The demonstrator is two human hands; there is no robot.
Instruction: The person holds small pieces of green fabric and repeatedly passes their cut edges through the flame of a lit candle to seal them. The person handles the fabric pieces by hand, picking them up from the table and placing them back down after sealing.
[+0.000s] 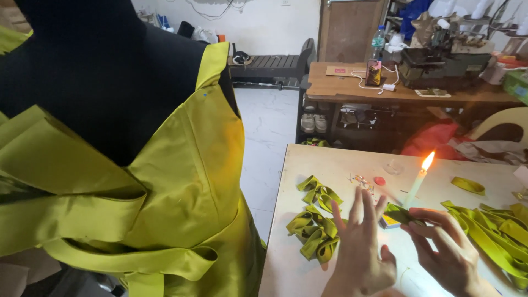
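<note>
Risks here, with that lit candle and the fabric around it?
1. The right hand holds a green fabric strip close beside the lit candle; it may scorch or catch.
2. The loose ribbon pile lies near the candle base; a tipped candle could ignite it.
3. Fingers of the left hand could get burned.

We see two bare hands low in the view, the left hand [360, 250] and the right hand [445, 247], and we spot no gloves, no rings, no watch on either. The wrists run bare to the near edge of the view, with no sleeve or cuff showing. Fingernails look short and unpainted, as far as we can tell in the candlelight.
</note>
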